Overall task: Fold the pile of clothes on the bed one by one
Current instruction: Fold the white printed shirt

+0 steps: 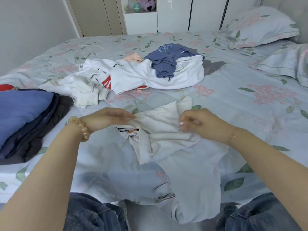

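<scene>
Head view: left hand (108, 117), right hand (200, 124) pinching white shirt (166, 130) collar.

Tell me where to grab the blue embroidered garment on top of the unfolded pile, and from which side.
Probably the near hanging end of the blue embroidered garment, approached from the person's side and from above. It lies draped over the white clothes of the unfolded pile, its bunched lower edge overhanging toward the camera, free of other fabric. A pinch there should lift it clear. Both hands currently hold the white shirt.
</scene>
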The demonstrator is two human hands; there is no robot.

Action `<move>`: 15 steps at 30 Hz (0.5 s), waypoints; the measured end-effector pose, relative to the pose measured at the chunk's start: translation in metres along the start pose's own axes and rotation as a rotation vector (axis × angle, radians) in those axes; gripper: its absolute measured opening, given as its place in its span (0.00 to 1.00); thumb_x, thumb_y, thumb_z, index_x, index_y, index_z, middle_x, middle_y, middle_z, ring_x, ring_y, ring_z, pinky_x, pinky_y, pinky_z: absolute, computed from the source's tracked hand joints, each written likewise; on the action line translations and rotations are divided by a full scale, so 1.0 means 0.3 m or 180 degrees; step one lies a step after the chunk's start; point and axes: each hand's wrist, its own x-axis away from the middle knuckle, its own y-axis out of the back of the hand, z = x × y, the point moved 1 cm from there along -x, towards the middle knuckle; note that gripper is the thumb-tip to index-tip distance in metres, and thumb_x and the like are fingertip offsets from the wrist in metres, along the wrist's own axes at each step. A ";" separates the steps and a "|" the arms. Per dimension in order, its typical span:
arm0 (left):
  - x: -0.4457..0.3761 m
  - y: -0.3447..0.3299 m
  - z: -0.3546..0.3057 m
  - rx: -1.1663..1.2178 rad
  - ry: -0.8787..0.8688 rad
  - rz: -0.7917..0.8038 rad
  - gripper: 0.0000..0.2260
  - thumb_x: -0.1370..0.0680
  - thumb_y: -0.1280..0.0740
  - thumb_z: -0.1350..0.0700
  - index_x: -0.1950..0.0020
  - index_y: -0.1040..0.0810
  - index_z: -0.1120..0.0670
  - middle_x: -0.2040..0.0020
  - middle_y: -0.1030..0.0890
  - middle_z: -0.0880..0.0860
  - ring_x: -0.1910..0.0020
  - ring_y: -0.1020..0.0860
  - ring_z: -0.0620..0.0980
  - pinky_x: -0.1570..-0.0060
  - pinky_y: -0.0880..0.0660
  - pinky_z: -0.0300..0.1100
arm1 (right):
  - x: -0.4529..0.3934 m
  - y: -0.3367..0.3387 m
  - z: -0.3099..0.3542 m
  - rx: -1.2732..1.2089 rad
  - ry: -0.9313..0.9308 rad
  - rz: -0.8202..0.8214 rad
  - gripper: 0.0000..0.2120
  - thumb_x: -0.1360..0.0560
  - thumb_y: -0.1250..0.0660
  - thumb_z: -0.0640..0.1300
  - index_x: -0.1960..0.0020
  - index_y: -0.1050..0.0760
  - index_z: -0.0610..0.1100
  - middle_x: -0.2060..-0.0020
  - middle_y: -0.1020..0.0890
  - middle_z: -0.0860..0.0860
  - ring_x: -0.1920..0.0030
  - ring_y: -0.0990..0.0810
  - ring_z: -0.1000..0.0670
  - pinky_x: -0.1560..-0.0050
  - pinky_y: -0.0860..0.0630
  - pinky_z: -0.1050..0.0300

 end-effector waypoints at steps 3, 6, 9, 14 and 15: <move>0.002 0.014 0.061 0.0044 0.0211 0.0569 0.25 0.34 0.27 0.54 0.38 0.21 0.45 0.37 0.21 0.43 0.35 0.27 0.40 0.34 0.34 0.39 | 0.029 0.043 0.056 -0.0399 0.0082 0.0189 0.02 0.26 0.29 0.44 0.54 0.21 0.49 0.54 0.16 0.52 0.50 0.19 0.53 0.45 0.27 0.57; -0.031 -0.002 0.100 -0.0143 0.0370 0.0545 0.29 0.38 0.28 0.60 0.38 0.23 0.43 0.38 0.22 0.42 0.37 0.25 0.42 0.41 0.27 0.37 | 0.065 -0.064 0.146 0.0173 0.0668 0.0639 0.21 0.30 0.27 0.58 0.41 0.22 0.50 0.45 0.21 0.57 0.42 0.24 0.57 0.38 0.32 0.64; -0.058 -0.016 0.107 -0.0436 0.0217 0.0374 0.26 0.37 0.25 0.56 0.41 0.22 0.42 0.43 0.19 0.41 0.42 0.22 0.41 0.41 0.26 0.39 | 0.059 -0.196 0.161 0.1059 0.1165 0.0588 0.17 0.28 0.29 0.58 0.42 0.22 0.53 0.49 0.23 0.58 0.48 0.26 0.56 0.45 0.30 0.58; -0.085 -0.017 0.109 -0.0440 0.0085 -0.0068 0.15 0.30 0.25 0.62 0.48 0.19 0.47 0.50 0.17 0.47 0.50 0.20 0.42 0.49 0.27 0.35 | 0.004 -0.128 0.148 -0.0060 0.0510 -0.0504 0.12 0.20 0.37 0.40 0.62 0.28 0.49 0.69 0.26 0.61 0.65 0.28 0.63 0.61 0.34 0.69; -0.086 -0.016 0.103 -0.0472 0.0109 -0.0064 0.13 0.29 0.24 0.59 0.47 0.18 0.48 0.50 0.17 0.47 0.48 0.20 0.45 0.48 0.27 0.35 | 0.000 -0.096 0.145 -0.0532 0.0208 -0.0813 0.14 0.19 0.39 0.40 0.63 0.32 0.48 0.71 0.30 0.60 0.68 0.31 0.62 0.63 0.36 0.69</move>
